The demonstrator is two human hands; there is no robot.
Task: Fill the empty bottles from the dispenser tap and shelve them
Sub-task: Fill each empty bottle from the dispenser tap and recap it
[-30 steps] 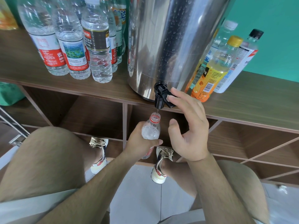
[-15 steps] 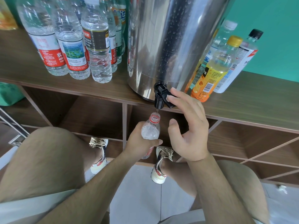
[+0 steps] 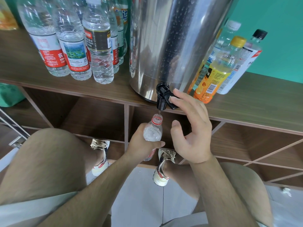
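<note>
I am gripping a small clear bottle in my left hand, holding its open mouth just under the black tap of the steel dispenser. My right hand is open, fingertips pressing the tap's lever above the bottle. Water is running in a thin stream. Capped bottles are standing up and left of my left hand.

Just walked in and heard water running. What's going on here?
A person is filling a small clear plastic bottle with a red neck ring, held in the left hand under the black tap of a steel dispenser. The right hand presses the tap lever. More bottles stand on the wooden shelf.
</note>
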